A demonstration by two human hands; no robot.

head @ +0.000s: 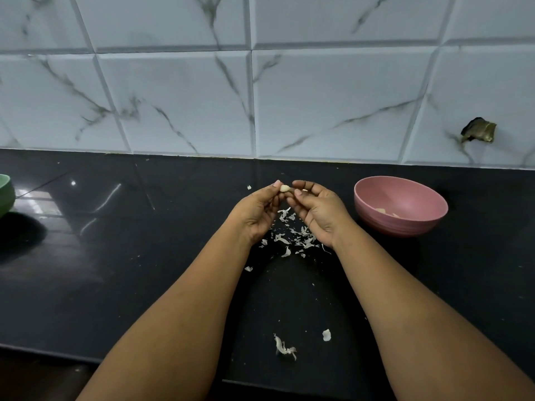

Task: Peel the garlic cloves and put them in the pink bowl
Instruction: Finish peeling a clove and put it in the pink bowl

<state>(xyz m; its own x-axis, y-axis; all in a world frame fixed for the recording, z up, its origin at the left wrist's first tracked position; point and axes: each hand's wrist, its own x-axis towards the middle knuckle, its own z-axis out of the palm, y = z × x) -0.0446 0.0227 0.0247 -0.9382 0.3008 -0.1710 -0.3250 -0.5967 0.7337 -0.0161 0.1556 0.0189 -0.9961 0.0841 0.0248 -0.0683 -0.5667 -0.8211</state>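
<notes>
A pale garlic clove (285, 188) is pinched between the fingertips of both hands above the black counter. My left hand (257, 211) holds it from the left. My right hand (317, 211) grips it from the right, a scrap of skin at its thumb. The pink bowl (411, 224) stands on the counter to the right of my right hand, with a few pale peeled cloves (385, 211) on its bottom. A heap of white garlic skins (292, 235) lies on the counter beneath my hands.
A green bowl (6, 195) shows partly at the left edge. More skin scraps (285, 347) lie near the counter's front edge (162, 369). A marbled tile wall (260, 96) rises behind, with a broken hole (477, 130) at the right.
</notes>
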